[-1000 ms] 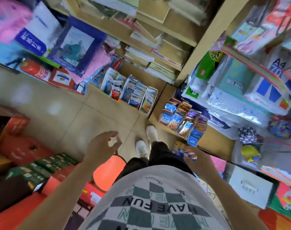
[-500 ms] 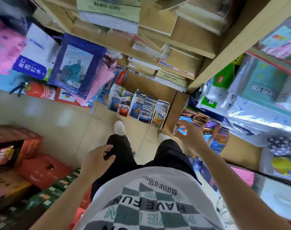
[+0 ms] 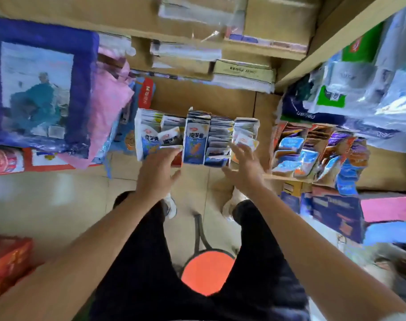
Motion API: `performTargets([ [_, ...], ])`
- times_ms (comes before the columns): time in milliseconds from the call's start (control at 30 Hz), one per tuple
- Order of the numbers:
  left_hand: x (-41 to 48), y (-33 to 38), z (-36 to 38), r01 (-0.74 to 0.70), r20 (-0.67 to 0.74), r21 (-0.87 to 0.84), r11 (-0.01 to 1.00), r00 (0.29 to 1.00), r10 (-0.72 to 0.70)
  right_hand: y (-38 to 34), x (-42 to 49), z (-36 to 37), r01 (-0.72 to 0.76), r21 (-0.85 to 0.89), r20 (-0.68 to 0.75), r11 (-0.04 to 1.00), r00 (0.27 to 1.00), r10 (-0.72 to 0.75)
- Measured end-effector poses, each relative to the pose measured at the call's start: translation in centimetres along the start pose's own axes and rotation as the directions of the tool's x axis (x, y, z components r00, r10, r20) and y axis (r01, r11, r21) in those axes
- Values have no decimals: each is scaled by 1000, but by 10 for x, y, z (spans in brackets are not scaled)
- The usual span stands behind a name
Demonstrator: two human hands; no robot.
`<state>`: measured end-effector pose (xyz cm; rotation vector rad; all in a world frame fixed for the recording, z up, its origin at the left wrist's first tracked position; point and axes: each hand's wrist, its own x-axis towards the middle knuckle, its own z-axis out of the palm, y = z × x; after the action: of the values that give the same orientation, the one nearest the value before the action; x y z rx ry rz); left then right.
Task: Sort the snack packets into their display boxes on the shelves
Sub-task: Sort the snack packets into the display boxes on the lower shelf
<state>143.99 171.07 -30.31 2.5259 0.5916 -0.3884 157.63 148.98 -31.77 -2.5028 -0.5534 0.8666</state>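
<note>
Boxes on shelf | left hand spread — empty; right hand spread — empty

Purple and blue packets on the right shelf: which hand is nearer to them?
Right. The right hand is just left of the packets, not touching them; the left hand is farther left, at the middle boxes.

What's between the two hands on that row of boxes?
In the head view, a tall blue display box and the stacked packets beside it lie between the left hand and the right hand.
</note>
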Motion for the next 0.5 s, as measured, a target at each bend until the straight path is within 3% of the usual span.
performTargets([
  [100,44,-6,56,-195,-96,206,959,971,218,34,24,56,109,-21,-197,994,974,-111],
  [167,66,-9,90,-243,-155,293,925,942,296,50,37,83,180,-7,-336,984,926,-172],
  [267,87,-14,120,-167,-274,443,881,910,311,70,56,107,335,-13,-519,942,803,-293],
  [400,104,-23,133,-88,-366,520,849,876,315,84,73,122,498,-65,-642,864,642,-418],
  [500,113,-28,131,-102,-407,532,841,840,360,87,77,121,545,-66,-675,836,592,-439],
])
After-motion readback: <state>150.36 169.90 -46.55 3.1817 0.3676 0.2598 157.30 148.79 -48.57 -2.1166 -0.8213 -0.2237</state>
